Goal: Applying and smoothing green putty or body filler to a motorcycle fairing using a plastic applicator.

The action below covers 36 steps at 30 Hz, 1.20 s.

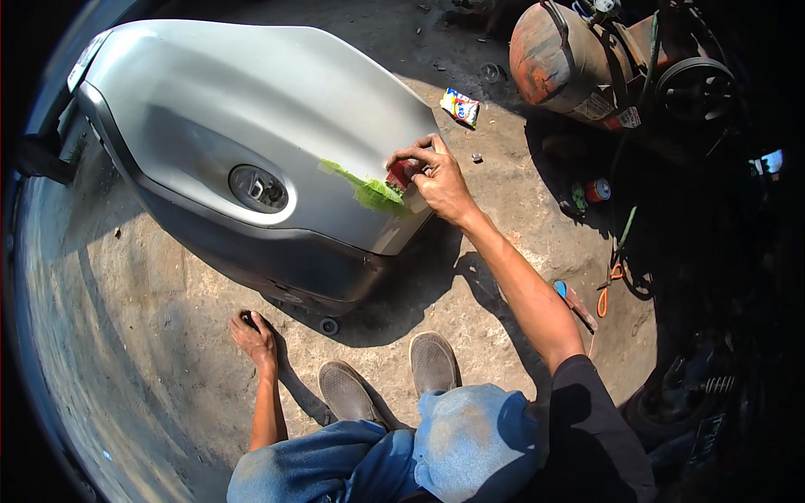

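Observation:
A silver-grey car bumper (352, 92) with a dark lower edge rests on the ground in front of me. Its round fog light (258, 188) is set in the near side. Bright green putty (373, 194) lies in a streak on the painted face near the right end. My right hand (436, 178) pinches a red putty spreader (397, 176) against the bumper, at the putty's right end. Left of my feet, my left hand (253, 339) hangs low, apart from the bumper, with fingers curled round something dark that I cannot make out.
A rusty air compressor (541, 59) with a black wheel stands at the far right. Nearby lie a crumpled packet (460, 108) and a red can (598, 190). A flat scraper-like tool (577, 305) and orange-handled scissors (603, 300) lie to my right. My shoes (433, 360) are close to the bumper.

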Each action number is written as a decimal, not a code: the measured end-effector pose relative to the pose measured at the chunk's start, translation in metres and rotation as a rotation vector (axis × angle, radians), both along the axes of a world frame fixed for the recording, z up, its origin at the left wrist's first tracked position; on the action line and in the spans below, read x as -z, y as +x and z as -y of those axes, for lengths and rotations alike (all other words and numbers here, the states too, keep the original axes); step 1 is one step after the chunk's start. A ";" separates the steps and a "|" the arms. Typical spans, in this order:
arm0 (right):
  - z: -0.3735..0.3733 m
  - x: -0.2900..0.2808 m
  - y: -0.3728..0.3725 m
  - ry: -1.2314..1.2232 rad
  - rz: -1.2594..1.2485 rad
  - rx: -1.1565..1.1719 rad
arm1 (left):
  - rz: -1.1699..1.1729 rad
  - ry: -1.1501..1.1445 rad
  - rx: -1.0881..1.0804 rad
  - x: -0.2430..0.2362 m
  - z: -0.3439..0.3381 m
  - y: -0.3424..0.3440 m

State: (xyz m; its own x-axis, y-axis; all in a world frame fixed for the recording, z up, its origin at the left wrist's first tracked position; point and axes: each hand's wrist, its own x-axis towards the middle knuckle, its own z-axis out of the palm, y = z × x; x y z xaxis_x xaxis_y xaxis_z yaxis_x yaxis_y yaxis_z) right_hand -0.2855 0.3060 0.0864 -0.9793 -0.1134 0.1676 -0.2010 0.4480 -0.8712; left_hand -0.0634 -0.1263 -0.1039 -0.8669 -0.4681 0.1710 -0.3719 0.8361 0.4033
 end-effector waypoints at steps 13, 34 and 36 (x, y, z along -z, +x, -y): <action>0.005 0.021 0.134 -0.977 0.464 0.305 | -0.074 -0.030 0.074 0.008 0.002 -0.003; 0.081 0.019 0.120 -1.552 0.680 0.425 | -0.049 -0.015 0.096 0.003 0.007 0.000; 0.080 0.020 0.121 -1.535 0.683 0.395 | -0.033 -0.008 0.083 0.003 0.004 0.000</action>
